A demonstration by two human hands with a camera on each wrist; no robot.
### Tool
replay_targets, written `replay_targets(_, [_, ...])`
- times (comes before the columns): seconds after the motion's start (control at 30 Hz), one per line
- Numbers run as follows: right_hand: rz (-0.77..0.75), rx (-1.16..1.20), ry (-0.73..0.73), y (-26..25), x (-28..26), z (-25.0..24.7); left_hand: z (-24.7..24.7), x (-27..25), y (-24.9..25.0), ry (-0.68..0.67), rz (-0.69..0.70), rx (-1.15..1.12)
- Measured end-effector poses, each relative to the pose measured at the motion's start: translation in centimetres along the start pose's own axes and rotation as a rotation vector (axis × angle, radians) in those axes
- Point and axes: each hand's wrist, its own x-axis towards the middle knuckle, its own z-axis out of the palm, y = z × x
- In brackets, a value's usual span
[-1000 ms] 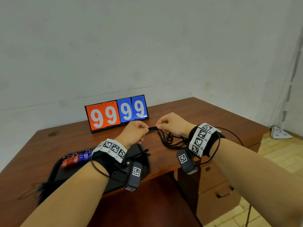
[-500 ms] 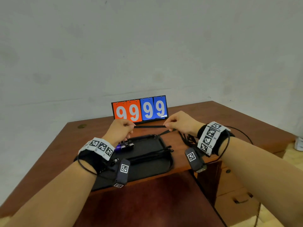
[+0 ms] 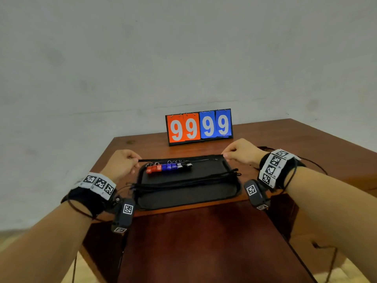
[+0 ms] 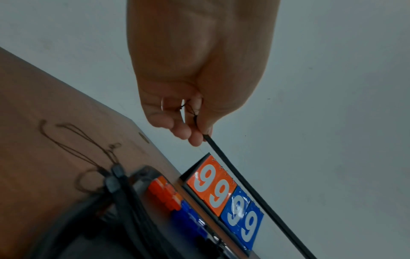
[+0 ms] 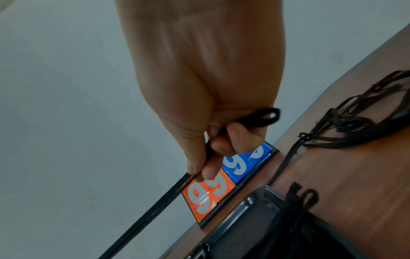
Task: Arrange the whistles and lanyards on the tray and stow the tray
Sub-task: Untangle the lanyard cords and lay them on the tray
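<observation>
Your left hand (image 3: 122, 164) and right hand (image 3: 240, 152) now stretch the lanyard (image 3: 179, 160) (pulled taut) wider, above the tray (image 3: 183, 199).

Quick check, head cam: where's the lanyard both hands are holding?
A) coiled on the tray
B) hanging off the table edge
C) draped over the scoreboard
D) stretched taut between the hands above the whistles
D: the left hand and right hand each pinch an end of the lanyard, pulled straight over the whistles on the tray.
</observation>
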Motion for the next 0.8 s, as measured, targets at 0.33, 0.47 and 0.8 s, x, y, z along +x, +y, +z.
replay_targets(0.33, [0.085, -0.017, 0.035, 3.0, -0.4, 0.7, -0.9, -0.3, -2.3, 0.001, 0.017, 0.141])
replay_targets(0.47, [0.118, -0.048, 0.040, 4.0, -0.2, 1.3, -0.5, 0.1, -3.5, -0.037, 0.038, 0.265])
replay_targets(0.8, [0.152, -0.099, 0.077, 5.8, 0.8, 2.5, 0.9, 0.4, -4.6, -0.096, 0.033, 0.378])
